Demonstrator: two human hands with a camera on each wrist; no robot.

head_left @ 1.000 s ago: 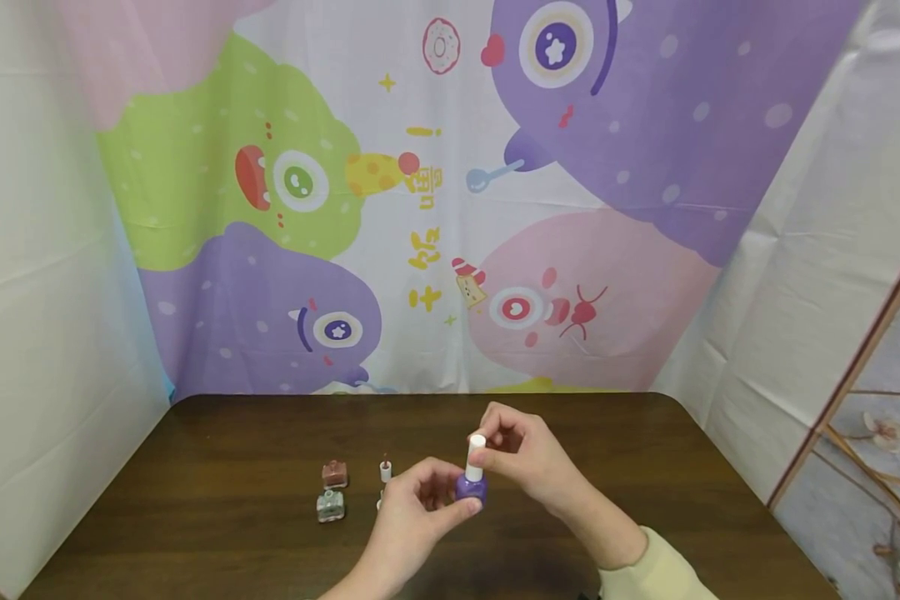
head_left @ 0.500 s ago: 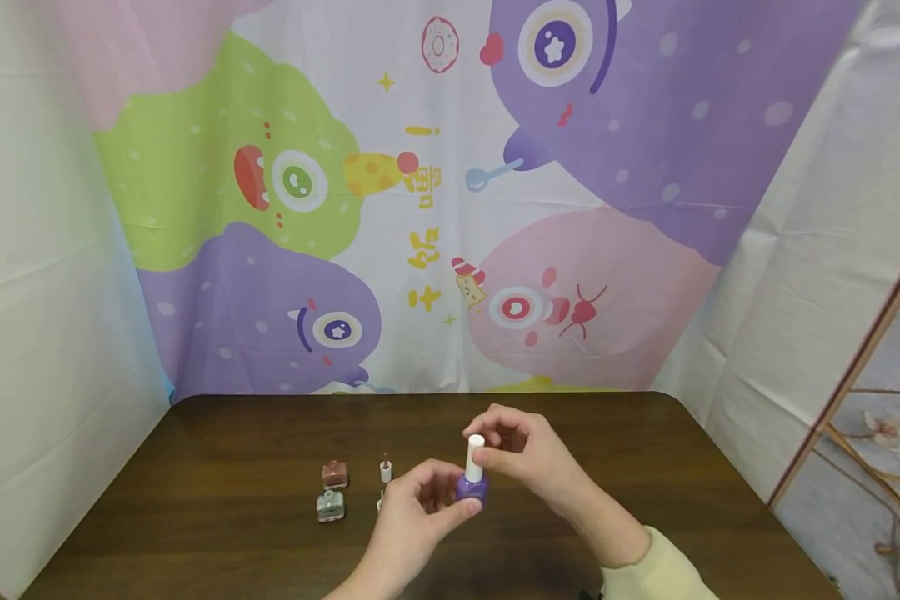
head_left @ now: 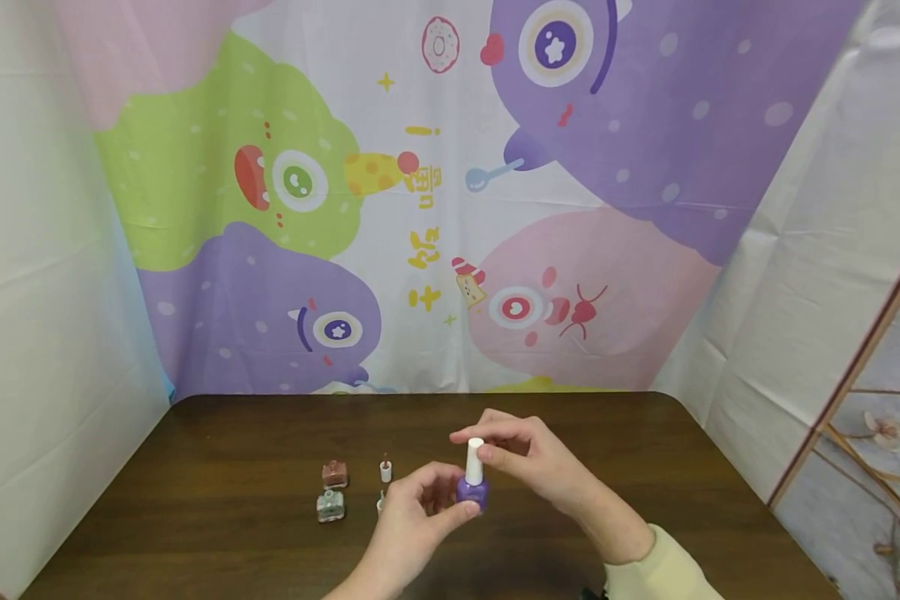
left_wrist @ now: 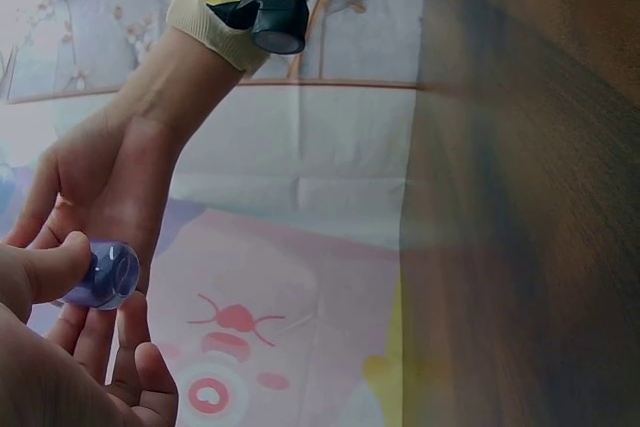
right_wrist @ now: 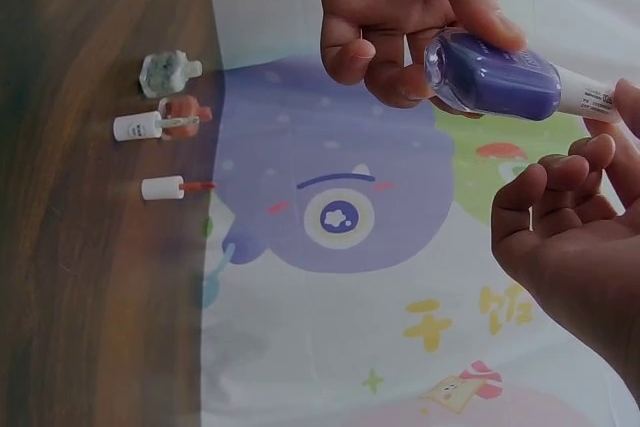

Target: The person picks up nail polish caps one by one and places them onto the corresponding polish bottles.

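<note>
Above the table, my left hand (head_left: 412, 517) grips a purple nail polish bottle (head_left: 472, 493) between thumb and fingers. The bottle stands nearly upright, its tall white cap (head_left: 475, 461) seated on the neck. My right hand (head_left: 543, 458) pinches that cap, thumb on the near side and a finger behind it. In the right wrist view the bottle (right_wrist: 500, 77) lies across the picture, with small print on the cap (right_wrist: 585, 97). The left wrist view shows the bottle's base (left_wrist: 120, 275) beside the left thumb; the cap is hidden there.
Left on the dark wooden table (head_left: 217, 533) stand an uncapped reddish-brown polish bottle (head_left: 334, 474) and an uncapped silver one (head_left: 331, 507). Two white brush caps stand beside them, brushes up: one with a reddish brush (head_left: 386, 472), another (right_wrist: 138, 127) partly behind my left hand in the head view.
My right hand's fingers have shifted left around the cap, the index finger now straighter behind it. Bottle and left hand have barely moved, sinking very slightly.
</note>
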